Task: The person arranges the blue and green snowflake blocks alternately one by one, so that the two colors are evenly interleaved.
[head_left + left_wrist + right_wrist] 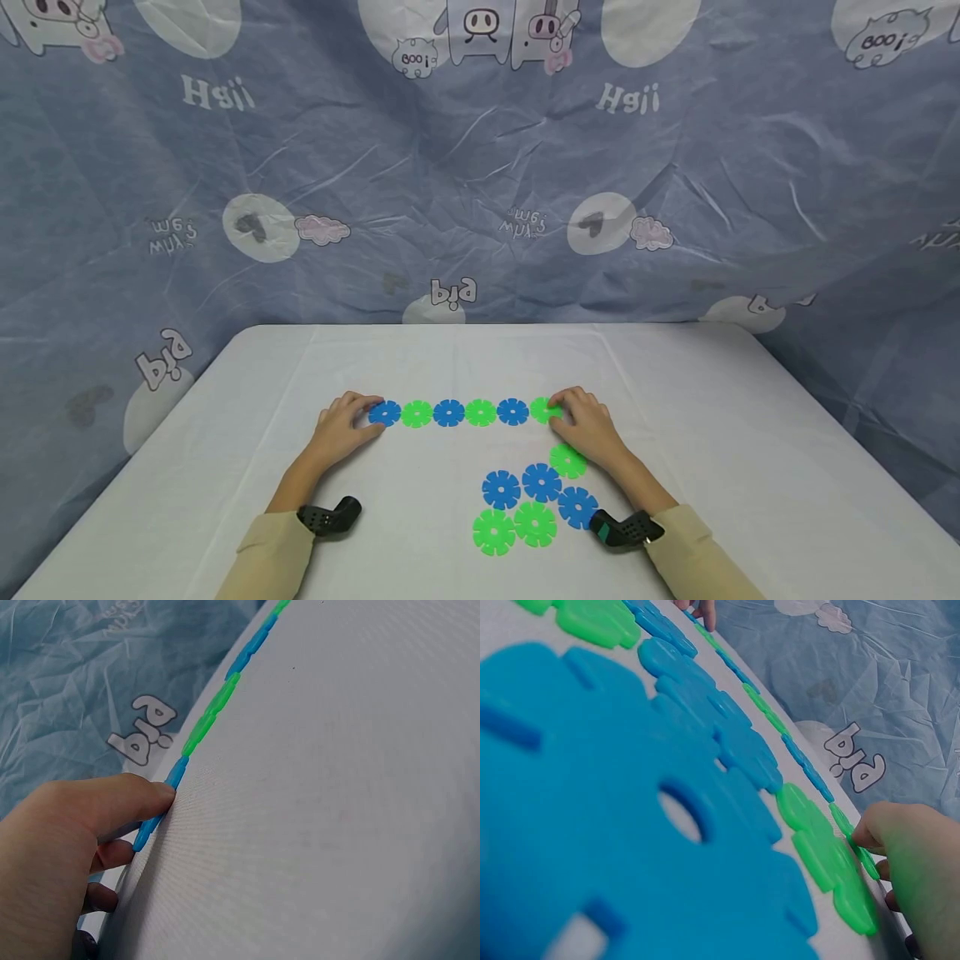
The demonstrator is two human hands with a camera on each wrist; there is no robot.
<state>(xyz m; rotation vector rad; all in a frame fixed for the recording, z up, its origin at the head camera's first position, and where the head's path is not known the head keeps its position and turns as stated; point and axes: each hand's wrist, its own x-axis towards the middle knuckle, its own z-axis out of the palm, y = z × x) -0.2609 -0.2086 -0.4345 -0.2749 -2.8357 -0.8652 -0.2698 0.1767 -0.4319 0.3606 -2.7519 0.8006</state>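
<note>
Across white cloth (675, 375), a notched-disc row (474, 416) is alternating blue and green.
My left hand (341, 429) is pinching a blue disc (391, 410), my right hand (591, 427) a green disc (537, 409).

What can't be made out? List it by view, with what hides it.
Head view: part of the held green disc, covered by the right hand.
Left wrist view: part of the farthest green disc, cut by the top edge.
Right wrist view: much of the left hand, cut by the top edge; part of the nearest blue disc, cut by the left and bottom edges.
</note>
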